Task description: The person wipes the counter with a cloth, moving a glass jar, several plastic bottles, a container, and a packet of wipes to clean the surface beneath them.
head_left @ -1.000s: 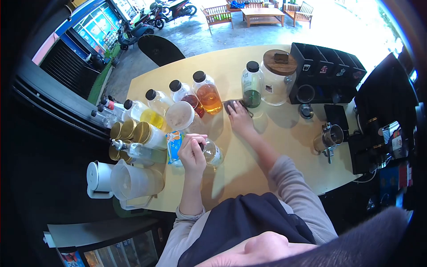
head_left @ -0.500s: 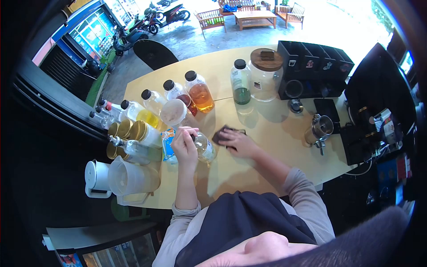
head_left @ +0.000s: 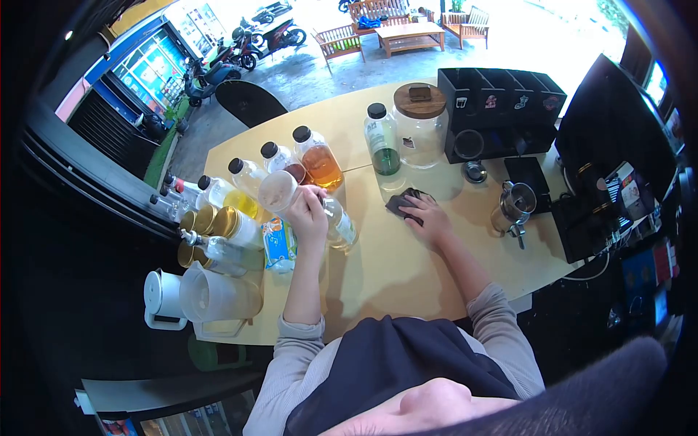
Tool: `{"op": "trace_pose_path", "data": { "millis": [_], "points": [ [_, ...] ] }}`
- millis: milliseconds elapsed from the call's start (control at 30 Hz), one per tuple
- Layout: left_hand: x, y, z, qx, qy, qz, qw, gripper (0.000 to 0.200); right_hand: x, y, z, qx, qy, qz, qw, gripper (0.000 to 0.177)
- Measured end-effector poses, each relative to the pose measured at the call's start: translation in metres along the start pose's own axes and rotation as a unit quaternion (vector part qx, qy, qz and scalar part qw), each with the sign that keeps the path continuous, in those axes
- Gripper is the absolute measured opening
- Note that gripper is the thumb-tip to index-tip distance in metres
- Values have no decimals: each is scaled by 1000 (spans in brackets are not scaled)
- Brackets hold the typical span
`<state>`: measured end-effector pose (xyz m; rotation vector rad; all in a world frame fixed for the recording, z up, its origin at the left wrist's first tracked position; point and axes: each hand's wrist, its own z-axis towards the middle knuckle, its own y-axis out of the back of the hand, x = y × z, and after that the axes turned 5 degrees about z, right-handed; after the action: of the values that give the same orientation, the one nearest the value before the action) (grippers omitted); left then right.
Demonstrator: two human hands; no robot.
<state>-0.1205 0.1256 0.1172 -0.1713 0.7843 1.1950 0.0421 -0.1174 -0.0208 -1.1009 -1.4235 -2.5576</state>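
Observation:
My left hand [head_left: 309, 211] is closed around the top of a clear bottle [head_left: 342, 227] with a pale label, which tilts a little over the table. My right hand [head_left: 427, 216] presses a dark cloth [head_left: 401, 204] against the tabletop, its fingers partly hiding it. Close to my left hand are a round, whitish translucent container [head_left: 278, 191] and a blue and white wipes pack [head_left: 279, 244]. Bottles with black caps stand beyond them, among them one with orange liquid [head_left: 321, 166] and one with yellow liquid [head_left: 238, 200].
A green-bottomed bottle [head_left: 383, 142] and a wood-lidded jar [head_left: 420, 134] stand at the back, beside a black compartment box [head_left: 502, 112]. To the right is a metal-and-glass vessel [head_left: 514, 207]. Gold-lidded jars [head_left: 231, 221] and a plastic pitcher [head_left: 218, 294] line the left edge.
My right hand and the cloth have moved right and slightly away from me. My left hand and the bottle have shifted a little farther from my body. The view has turned slightly.

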Motion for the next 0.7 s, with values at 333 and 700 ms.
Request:
{"op": "trace_pose_path", "data": {
  "millis": [333,700],
  "points": [
    [13,-67,53,-7,-84,88,993,32,5,3,0,-10,4,0,1000,35],
    [35,-117,90,-42,-145,129,980,27,6,7,2,-14,15,8,1000,34]
  ]
}}
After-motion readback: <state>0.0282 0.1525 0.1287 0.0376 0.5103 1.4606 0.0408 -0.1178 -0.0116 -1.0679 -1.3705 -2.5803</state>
